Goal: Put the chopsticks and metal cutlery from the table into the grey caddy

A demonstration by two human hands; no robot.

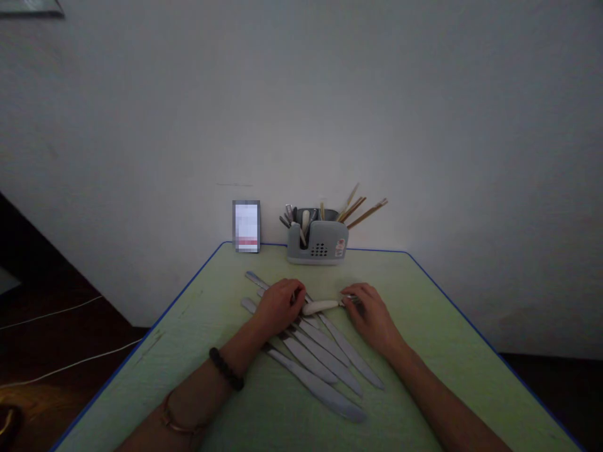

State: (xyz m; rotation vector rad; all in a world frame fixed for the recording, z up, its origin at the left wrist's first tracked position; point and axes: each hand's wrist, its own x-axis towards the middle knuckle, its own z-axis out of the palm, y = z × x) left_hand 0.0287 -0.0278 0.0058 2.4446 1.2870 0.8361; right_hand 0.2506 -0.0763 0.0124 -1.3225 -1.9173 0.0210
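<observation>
My right hand (pixel 370 314) is closed round the metal end of a fork (pixel 323 307) with a white handle; its metal part is mostly covered by the fingers. The handle points left, level above the knives. My left hand (pixel 282 306) has its fingers curled together beside the handle's free end. Whether it grips the handle or something else is hidden. Under and in front of my left hand, several silver table knives (pixel 325 388) lie fanned out on the table, blades towards the lower right. My left forearm and hand cover part of their handles.
A grey cutlery holder (pixel 320 251) stands at the table's back edge, with chopsticks (pixel 362 213) leaning out right and other cutlery (pixel 292 216) at left. A phone-like screen (pixel 246 227) is propped left of it. The green table (pixel 198 314) has a blue edge against the wall.
</observation>
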